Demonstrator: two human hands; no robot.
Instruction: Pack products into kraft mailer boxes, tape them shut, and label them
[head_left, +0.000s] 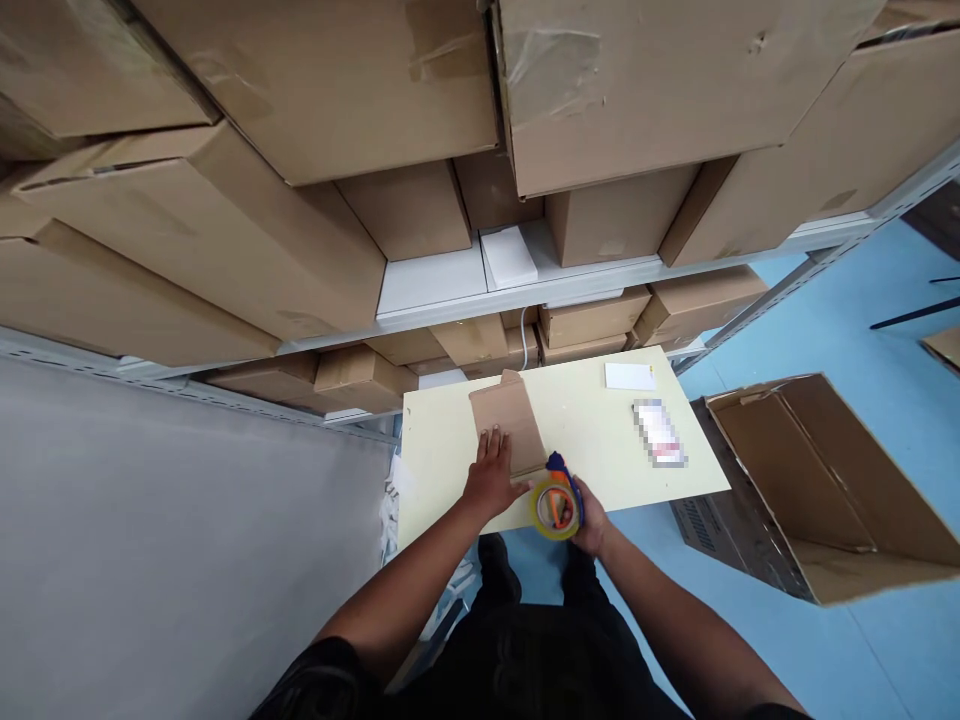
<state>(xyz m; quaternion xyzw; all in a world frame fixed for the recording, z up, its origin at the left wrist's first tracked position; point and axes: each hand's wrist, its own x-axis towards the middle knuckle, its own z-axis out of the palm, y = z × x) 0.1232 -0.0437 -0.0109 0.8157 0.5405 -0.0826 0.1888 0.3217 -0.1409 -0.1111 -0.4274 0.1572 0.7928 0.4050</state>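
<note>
A small flat cardboard box (508,422) lies on a pale yellow table (600,440), one flap pointing away from me. My left hand (491,472) rests flat on the box's near end with fingers spread. My right hand (589,515) grips a tape dispenser (556,500) with a yellowish tape roll, an orange core and a blue handle, held at the box's near right corner by the table's front edge.
A white card (628,376) and a blurred white packet (660,432) lie on the table's right half. An open cardboard carton (817,480) sits on the blue floor at right. Metal shelves (465,290) stacked with cartons rise behind the table. A grey wall is at left.
</note>
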